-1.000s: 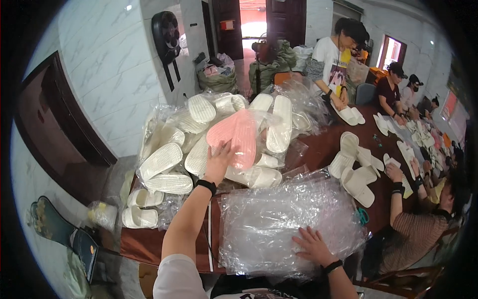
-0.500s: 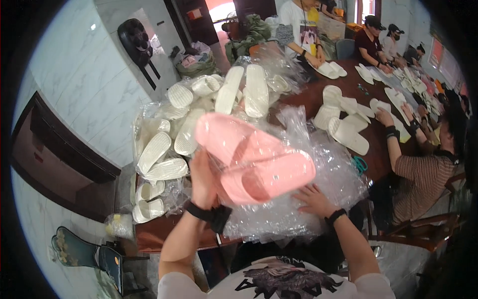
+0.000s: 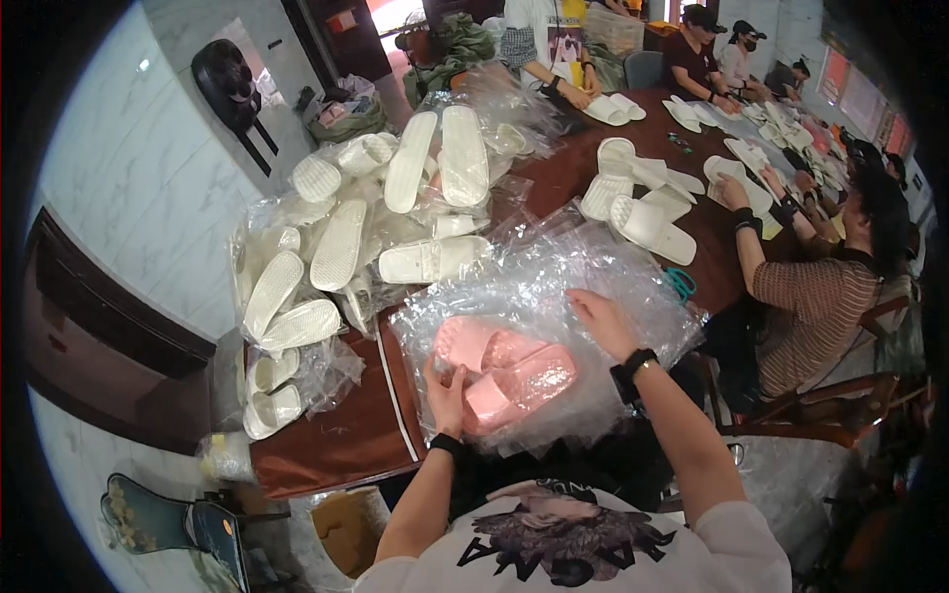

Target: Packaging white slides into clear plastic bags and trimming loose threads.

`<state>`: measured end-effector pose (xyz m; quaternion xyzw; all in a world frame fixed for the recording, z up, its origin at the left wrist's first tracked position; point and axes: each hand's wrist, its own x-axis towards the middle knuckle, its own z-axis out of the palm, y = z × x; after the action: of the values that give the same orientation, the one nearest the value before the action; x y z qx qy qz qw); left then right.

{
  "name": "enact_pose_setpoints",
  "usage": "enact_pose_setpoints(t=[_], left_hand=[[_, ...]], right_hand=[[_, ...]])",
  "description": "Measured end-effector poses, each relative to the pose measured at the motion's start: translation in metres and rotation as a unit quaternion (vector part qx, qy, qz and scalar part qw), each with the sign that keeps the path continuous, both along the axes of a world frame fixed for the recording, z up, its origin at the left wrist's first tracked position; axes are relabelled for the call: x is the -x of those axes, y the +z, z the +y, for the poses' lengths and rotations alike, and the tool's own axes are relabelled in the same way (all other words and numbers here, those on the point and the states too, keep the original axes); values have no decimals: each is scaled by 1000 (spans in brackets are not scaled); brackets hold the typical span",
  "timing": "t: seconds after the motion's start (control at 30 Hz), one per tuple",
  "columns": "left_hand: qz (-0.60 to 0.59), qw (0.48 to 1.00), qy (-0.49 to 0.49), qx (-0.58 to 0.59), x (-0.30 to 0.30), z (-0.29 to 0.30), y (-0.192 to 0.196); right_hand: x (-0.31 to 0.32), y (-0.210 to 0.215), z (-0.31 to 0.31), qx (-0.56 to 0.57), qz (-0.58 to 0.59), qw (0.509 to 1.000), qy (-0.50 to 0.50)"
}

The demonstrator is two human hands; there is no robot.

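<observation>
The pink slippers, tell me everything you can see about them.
The pink slippers are a pair of open-toe slides that look like soft foam or rubber, with broad straps. They lie side by side, slightly overlapped, on a pile of clear plastic bags at the near edge of the brown table. The left hand grips their near edge; the right hand rests on the plastic just beyond them.

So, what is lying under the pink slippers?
The pink slippers lie on a heap of clear plastic bags, left hand at them. The table below is covered there.
</observation>
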<state>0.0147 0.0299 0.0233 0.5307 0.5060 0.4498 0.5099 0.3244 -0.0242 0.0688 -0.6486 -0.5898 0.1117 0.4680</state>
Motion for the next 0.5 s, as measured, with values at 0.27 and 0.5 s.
enact_pose_setpoints(t=[0.27,0.5], left_hand=[[-68,992,43,-94,13,7,-29],[-49,999,8,3,10,0,-10]], right_hand=[[0,2,16,85,111,990,-1],[-47,-9,-47,39,319,934,-154]])
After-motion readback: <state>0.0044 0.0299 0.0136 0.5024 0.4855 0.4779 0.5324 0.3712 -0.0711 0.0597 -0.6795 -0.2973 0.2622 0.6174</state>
